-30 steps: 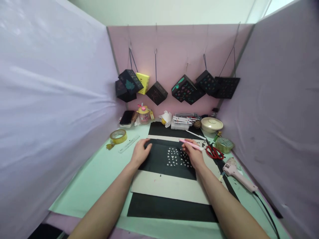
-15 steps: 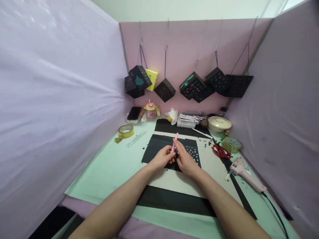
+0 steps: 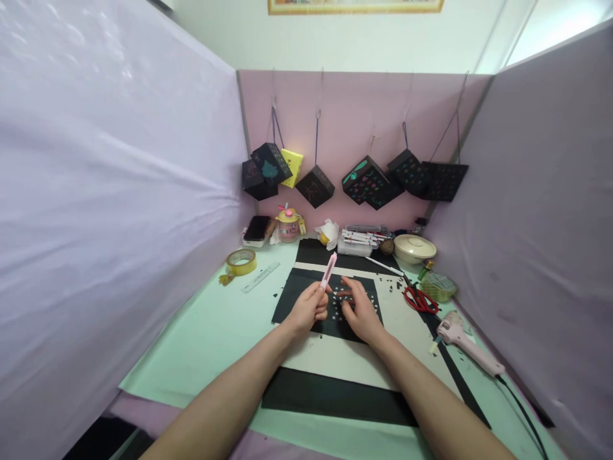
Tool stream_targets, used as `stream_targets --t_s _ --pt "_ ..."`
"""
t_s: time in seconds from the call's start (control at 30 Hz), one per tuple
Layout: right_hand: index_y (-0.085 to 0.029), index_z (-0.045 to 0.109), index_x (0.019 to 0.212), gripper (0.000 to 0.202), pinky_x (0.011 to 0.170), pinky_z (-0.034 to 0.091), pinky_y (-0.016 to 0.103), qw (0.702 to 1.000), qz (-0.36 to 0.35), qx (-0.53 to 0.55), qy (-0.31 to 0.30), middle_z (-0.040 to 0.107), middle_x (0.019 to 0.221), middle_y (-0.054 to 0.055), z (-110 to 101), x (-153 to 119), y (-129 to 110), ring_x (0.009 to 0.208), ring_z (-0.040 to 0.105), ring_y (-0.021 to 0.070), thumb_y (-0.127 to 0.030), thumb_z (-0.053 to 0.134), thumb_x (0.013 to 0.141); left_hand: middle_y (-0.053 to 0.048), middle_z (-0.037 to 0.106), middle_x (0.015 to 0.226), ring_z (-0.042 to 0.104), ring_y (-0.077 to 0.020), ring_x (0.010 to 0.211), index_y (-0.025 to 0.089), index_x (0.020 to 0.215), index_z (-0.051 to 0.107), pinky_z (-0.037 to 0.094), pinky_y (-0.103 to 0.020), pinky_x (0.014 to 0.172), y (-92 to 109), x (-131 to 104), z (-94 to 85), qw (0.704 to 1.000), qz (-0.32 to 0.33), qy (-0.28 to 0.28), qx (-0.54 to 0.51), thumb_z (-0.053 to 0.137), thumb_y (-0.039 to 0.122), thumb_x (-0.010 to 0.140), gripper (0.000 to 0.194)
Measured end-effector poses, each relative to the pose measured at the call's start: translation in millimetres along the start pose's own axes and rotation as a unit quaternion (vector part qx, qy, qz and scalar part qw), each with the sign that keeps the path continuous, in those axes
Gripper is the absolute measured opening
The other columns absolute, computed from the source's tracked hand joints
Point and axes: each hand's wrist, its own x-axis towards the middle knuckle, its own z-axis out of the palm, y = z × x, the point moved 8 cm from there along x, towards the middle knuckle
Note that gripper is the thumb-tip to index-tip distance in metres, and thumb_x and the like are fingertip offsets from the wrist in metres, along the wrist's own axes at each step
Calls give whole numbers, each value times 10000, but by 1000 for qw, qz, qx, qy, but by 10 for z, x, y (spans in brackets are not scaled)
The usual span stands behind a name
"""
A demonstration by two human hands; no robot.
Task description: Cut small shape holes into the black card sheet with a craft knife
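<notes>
My left hand is closed around the lower end of a slim pink utility knife, which points up and away from me. Just to its right, my right hand holds nothing, its fingers apart and bent above the black paper. Small cut-out shapes show pale in the right part of that paper, partly hidden by the right hand. Beneath it lies a whitish sheet, over a larger black sheet.
Red-handled scissors, a pink glue gun and green tape lie on the right. Yellow tape and a clear ruler sit on the left. Decorated black boxes hang at the back.
My right hand has come off the pink knife, its fingers opening. My left hand now holds the knife alone, slightly further left. The view has tilted up.
</notes>
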Motion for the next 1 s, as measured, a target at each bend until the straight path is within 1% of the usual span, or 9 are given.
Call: stream_targets --t_s 0.17,0.23,0.33,0.43,0.53,0.7,0.77,0.87,1.0 --pt "-240 416 1310 552 758 533 367 1000 6 -6 -5 468 1232 119 18 -6 27 934 618 194 -63 433 787 70 410 599 343 -33 439 154 912 528 312 -158 428 -16 -10 -27 1000 4 4 10 501 468 898 315" --pt "-232 419 1306 543 752 529 366 1000 12 4 -3 485 1210 117 19 -8 40 923 619 193 -73 444 787 -6 574 811 536 -88 614 143 1022 557 475 -235 551 -48 -1 -49 1000 -1 10 26 504 419 910 302" --pt "-220 427 1302 517 745 523 360 998 46 52 6 537 1152 106 12 -6 87 892 625 189 -118 483 798 -77 588 1103 602 -176 905 148 1144 547 534 -366 759 -98 20 -69 997 -9 16 69 541 364 898 328" --pt "-210 489 1249 433 735 525 346 979 109 175 5 600 1085 89 42 -14 148 895 630 195 -228 543 819 -34 607 901 585 -120 702 140 1072 560 515 -286 620 -133 19 -47 991 -8 14 135 477 403 925 313" --pt "-210 569 1188 394 796 519 345 942 152 299 -17 652 1065 69 138 -40 124 967 621 210 -338 598 816 53 487 613 414 -65 453 153 957 563 381 -202 450 -136 -27 41 976 4 1 217 384 457 942 353" --pt "-166 682 927 319 660 531 315 911 213 353 22 703 851 59 124 -56 108 751 662 196 -451 620 799 17 594 656 551 -118 626 182 788 632 457 -250 655 21 -109 137 927 49 -8 371 528 425 866 276" --pt "-157 657 847 289 662 535 302 898 215 366 115 702 871 67 -107 -12 181 737 663 176 -439 607 807 -12 670 851 601 -168 839 204 845 665 459 -293 831 172 -82 -15 901 67 31 427 586 382 829 195" --pt "-172 574 834 255 560 513 246 885 218 332 242 693 846 46 -559 43 387 618 638 124 -420 607 791 -79 612 1148 519 -223 1116 188 1058 621 370 -391 1014 465 -16 -513 848 77 167 496 449 371 918 288" --pt "-195 517 1028 318 395 371 159 889 237 290 264 671 694 -8 -871 95 670 398 478 54 -370 602 777 -95 550 1210 563 -227 1051 162 1198 528 483 -455 885 593 58 -1112 779 20 275 563 551 357 890 366"
